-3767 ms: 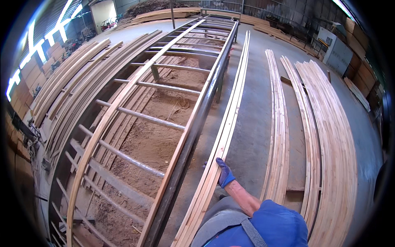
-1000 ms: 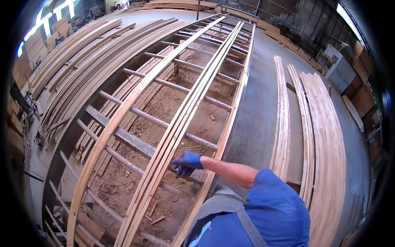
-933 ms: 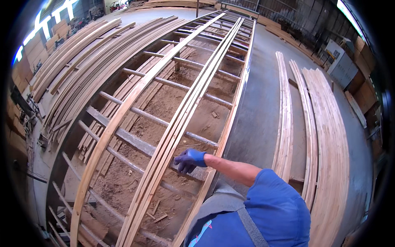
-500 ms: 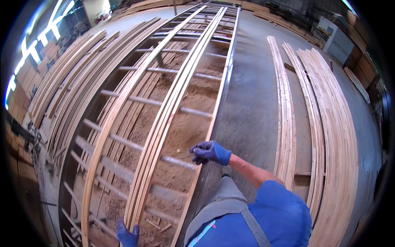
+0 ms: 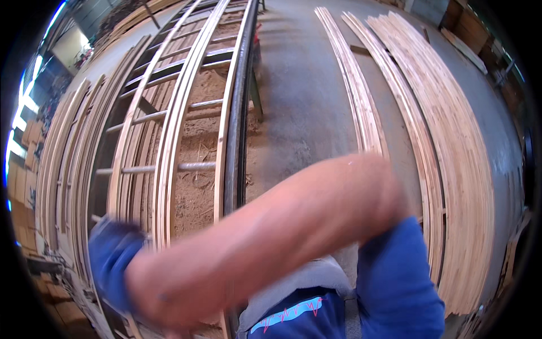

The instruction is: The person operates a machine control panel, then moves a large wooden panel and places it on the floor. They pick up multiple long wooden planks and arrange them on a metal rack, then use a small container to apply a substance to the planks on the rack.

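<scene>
My right forearm sweeps across the lower part of the view toward the left. On its end is my right hand [image 5: 113, 254] in a blue glove, smeared by motion, so its fingers cannot be made out. It is over the near left part of a long metal roller frame, close to a single wooden strip [image 5: 129, 141]. Several long wooden strips [image 5: 170, 147] lie side by side along the middle of the rollers. Another strip [image 5: 224, 130] runs along the frame's right edge. My left hand is not visible; my right arm covers much of the near end.
Metal rollers [image 5: 199, 166] cross the frame above sawdust [image 5: 195, 192]. Beyond its left side are stacked long boards [image 5: 62, 152]. On the floor at right lie narrow strips [image 5: 353, 85] and a wide stack of boards [image 5: 440, 124].
My right hand has swung from the frame's right edge across to its near left. The view has shifted, and my left hand, earlier at the strips' near end, no longer shows.
</scene>
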Tool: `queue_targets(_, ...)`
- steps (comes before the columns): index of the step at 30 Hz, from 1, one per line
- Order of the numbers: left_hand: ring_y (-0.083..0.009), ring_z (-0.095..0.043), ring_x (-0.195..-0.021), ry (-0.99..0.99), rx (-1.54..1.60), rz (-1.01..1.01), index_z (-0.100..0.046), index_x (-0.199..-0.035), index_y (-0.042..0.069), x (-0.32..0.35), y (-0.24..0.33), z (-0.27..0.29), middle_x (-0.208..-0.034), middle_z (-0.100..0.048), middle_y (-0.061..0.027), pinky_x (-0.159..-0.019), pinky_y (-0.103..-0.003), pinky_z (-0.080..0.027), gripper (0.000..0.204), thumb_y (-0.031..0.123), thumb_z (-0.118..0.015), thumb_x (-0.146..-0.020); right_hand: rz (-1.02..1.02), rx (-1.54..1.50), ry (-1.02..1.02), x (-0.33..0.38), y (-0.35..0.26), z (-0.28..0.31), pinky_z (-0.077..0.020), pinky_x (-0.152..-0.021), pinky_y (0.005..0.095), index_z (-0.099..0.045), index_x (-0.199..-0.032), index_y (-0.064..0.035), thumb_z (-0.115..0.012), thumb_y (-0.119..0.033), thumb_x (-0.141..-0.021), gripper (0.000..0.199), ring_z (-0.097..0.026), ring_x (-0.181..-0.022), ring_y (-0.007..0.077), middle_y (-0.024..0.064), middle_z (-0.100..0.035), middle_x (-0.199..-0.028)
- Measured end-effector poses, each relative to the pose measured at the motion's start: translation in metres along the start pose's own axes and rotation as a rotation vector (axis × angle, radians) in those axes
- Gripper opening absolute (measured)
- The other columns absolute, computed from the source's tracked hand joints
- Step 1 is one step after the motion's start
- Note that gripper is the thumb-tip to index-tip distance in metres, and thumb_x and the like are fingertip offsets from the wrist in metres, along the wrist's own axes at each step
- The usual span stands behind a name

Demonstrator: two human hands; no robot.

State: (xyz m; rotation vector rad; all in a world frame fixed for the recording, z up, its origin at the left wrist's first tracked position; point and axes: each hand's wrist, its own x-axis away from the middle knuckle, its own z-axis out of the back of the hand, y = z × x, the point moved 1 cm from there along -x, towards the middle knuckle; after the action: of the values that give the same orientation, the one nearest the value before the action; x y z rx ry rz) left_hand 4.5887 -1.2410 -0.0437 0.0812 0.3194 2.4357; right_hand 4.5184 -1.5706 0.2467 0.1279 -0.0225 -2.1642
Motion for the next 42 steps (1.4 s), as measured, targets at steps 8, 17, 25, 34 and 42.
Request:
queue_targets(8, -0.0378, -0.063, -0.106, 0.067, 0.005, -0.028, -0.063, -0.116, -0.003, -0.266, 0.031, -0.033, -0.115, -0.065, -0.0229, -0.095, -0.042, -0.049, 0.041, 0.019, -0.071, -0.084, -0.039, 0.112, -0.022, 0.051, 0.190, -0.064, -0.0512, -0.053, 0.0353, -0.069, -0.087, -0.0069, -0.064, -0.023, -0.083, 0.018, -0.060, -0.058, 0.0197, 0.0076, -0.063, -0.068)
queue_targets(17, -0.0372, -0.063, -0.106, -0.021, -0.024, -0.170, -0.063, -0.116, 0.000, -0.612, 0.137, -0.042, -0.115, -0.066, -0.0211, -0.093, -0.042, -0.049, 0.041, 0.019, -0.072, -0.082, -0.188, 0.076, -0.130, 0.170, 0.445, -0.100, -0.0517, -0.052, 0.0376, -0.070, -0.086, -0.0066, -0.064, -0.024, -0.082, 0.019, -0.062, -0.058, 0.0205, 0.0092, -0.064, -0.070)
queue_targets(25, -0.0354, -0.064, -0.107, 0.017, 0.106, -0.109, -0.063, -0.118, -0.002, -0.859, 0.237, -0.061, -0.116, -0.066, -0.0210, -0.095, -0.040, -0.049, 0.037, 0.012, -0.069, -0.084, -0.401, -0.026, -0.176, 0.336, 0.700, -0.135, -0.0522, -0.051, 0.0397, -0.071, -0.086, -0.0063, -0.064, -0.024, -0.080, 0.020, -0.063, -0.058, 0.0213, 0.0106, -0.065, -0.071)
queue_targets(34, -0.0292, -0.064, -0.108, 0.054, 0.156, 0.275, -0.060, -0.121, -0.005, -0.984, 0.180, -0.098, -0.115, -0.066, -0.0204, -0.095, -0.037, -0.049, 0.040, 0.013, -0.068, -0.086, -0.225, 0.173, -0.042, 0.301, 0.926, -0.166, -0.0528, -0.050, 0.0421, -0.071, -0.085, -0.0059, -0.064, -0.025, -0.079, 0.021, -0.064, -0.058, 0.0221, 0.0121, -0.066, -0.073)
queue_targets(42, -0.0141, -0.067, -0.070, 0.318, 0.806, 0.633, -0.067, -0.097, 0.002, -1.186, 0.176, -0.133, -0.079, -0.069, -0.0071, -0.060, -0.025, -0.052, 0.019, 0.020, -0.064, -0.094, -0.165, 0.287, -0.109, 0.258, 1.143, -0.186, -0.0510, -0.048, 0.0465, -0.070, -0.073, -0.0104, -0.064, -0.019, -0.073, 0.011, -0.064, -0.058, 0.0226, 0.0081, -0.065, -0.069)
